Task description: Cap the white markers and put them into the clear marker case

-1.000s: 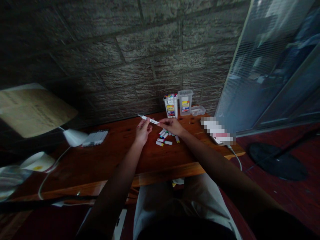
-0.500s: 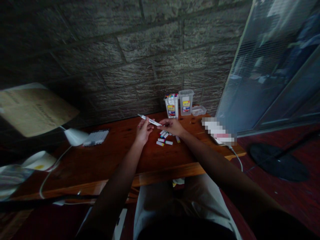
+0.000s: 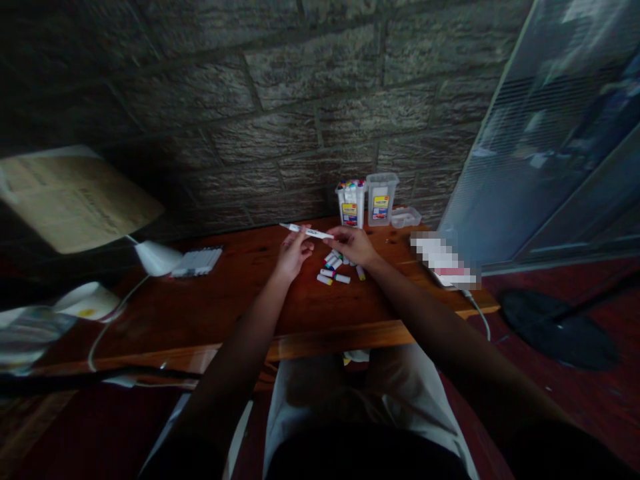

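A slim white marker (image 3: 314, 233) is held nearly level above the table, its pointed grey end to the left. My left hand (image 3: 294, 256) pinches it near its middle with thumb and fingertips. At the marker's right end, my right hand (image 3: 356, 247) has its fingers closed, with a bit of red showing there. Just below the hands lie several short white marker caps with coloured ends, among them a yellow-ended cap (image 3: 325, 280) and a white cap (image 3: 343, 279). My right hand partly hides the pile.
Behind the hands stand a clear box packed with markers (image 3: 351, 205), another clear box (image 3: 383, 200) and a small clear lid (image 3: 405, 217). A row of white markers (image 3: 197, 261) lies left, near a lamp (image 3: 157, 259) and paper cup (image 3: 89, 303). A blurred-out white object (image 3: 443, 260) sits right.
The marker has turned from a slant to nearly level, and my right hand sits slightly higher beside its end. The whole view has shifted a little.
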A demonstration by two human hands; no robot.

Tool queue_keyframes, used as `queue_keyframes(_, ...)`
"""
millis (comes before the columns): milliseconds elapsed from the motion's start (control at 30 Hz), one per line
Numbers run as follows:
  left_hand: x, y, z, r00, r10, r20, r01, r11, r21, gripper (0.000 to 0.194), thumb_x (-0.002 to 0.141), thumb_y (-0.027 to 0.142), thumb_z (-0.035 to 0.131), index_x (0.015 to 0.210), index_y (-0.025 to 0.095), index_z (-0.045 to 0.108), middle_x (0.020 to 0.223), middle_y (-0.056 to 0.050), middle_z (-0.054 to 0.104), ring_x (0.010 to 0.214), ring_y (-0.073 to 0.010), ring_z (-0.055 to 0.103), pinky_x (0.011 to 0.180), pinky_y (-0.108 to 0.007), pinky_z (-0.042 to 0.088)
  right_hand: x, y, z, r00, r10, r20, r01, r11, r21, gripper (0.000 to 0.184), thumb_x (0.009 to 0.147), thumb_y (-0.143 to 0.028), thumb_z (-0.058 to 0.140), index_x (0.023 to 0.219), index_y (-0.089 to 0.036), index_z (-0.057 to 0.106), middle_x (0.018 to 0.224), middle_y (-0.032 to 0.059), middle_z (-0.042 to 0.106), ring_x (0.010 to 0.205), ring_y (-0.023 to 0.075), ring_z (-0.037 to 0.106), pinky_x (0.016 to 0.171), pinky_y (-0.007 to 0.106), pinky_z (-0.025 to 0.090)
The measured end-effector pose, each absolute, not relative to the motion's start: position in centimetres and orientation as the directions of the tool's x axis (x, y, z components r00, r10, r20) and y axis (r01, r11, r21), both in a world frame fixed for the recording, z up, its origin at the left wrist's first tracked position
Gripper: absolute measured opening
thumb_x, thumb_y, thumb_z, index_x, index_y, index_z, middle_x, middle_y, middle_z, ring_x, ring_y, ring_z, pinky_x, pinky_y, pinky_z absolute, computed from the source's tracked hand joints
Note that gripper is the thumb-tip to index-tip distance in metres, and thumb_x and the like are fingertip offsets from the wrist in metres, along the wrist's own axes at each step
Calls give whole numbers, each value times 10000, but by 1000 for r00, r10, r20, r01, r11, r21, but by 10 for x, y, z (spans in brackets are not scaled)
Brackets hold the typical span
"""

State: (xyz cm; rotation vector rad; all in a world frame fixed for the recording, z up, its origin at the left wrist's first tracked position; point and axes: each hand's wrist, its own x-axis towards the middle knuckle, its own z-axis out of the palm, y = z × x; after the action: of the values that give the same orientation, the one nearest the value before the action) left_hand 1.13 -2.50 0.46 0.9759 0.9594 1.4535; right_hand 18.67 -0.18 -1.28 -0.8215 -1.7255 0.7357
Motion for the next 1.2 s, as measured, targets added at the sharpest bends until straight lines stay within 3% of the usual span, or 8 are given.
queue_keyframes(333,11,-24,-4,-3,991,134,-261,-131,957,386,776,499,692,1013,194,681,909,-41,694,552,-38,527,494,-160,363,188,1,-11,-251,740,625,119,664,-738,272,768,-407,717,957,-211,714,923,48,719,816,179,655,761,340,525)
queue_keyframes(567,12,-14,-1,36,983,179,-218,-167,962,410,771,500,695,1032,185,675,873,-40,695,544,-42,540,467,-157,357,190,7,-17,-199,754,626,144,654,-743,280,768,-395,711,967,-197,710,939,51,723,810,179,661,747,331,533)
queue_keyframes(733,13,-2,18,70,979,194,-70,-189,980,388,739,498,724,894,147,667,869,-58,696,600,-81,610,475,-167,396,190,11,-20,-168,777,606,150,628,-764,319,785,-402,692,1024,-191,707,959,56,723,791,176,656,719,314,534)
queue_keyframes(967,22,-8,-4,-149,897,415,25,-416,909,415,828,555,596,712,156,573,648,-12,640,439,-46,484,437,-193,347,189,2,-16,-282,761,584,202,642,-740,289,818,-395,654,995,-178,723,899,57,727,721,157,628,670,299,504)
queue_keyframes(1200,19,-13,-10,-114,867,484,155,-466,871,459,875,590,496,703,169,554,560,3,592,404,-58,461,417,-207,337,188,0,-16,-289,772,565,181,624,-760,267,796,-382,683,977,-192,731,863,40,728,707,152,636,660,289,500)
